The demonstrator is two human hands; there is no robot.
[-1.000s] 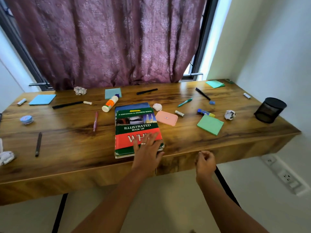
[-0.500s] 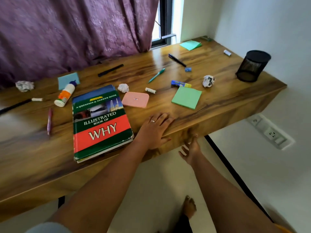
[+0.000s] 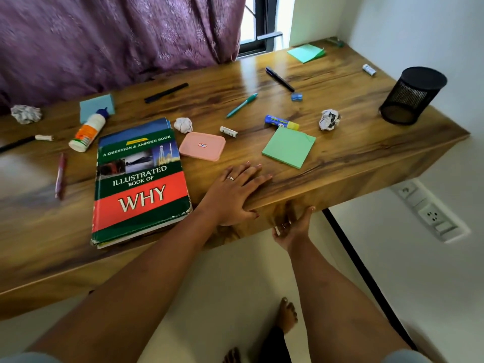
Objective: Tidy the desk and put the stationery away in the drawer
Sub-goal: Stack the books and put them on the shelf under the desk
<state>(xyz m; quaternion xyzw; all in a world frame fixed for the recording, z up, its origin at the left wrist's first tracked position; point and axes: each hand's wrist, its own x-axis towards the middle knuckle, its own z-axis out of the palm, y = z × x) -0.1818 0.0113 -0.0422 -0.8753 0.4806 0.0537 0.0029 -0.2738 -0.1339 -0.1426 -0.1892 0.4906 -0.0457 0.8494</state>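
Two hands work the near edge of the counter (image 3: 366,153). The left hand (image 3: 235,192) lies flat on the wooden top, fingers straight, beside a thick book (image 3: 141,184). The right hand (image 3: 293,226) reaches palm-up against the front face below; whether it grips anything cannot be told. Stationery lies loose on top: pink case (image 3: 202,146), green note pad (image 3: 289,146), glue stick (image 3: 281,121), teal pen (image 3: 242,104), glue bottle (image 3: 87,132). A black mesh cup (image 3: 412,95) stands far right. A wall socket (image 3: 429,213) sits on the right wall. A purple curtain (image 3: 117,40) and window (image 3: 258,22) lie behind.
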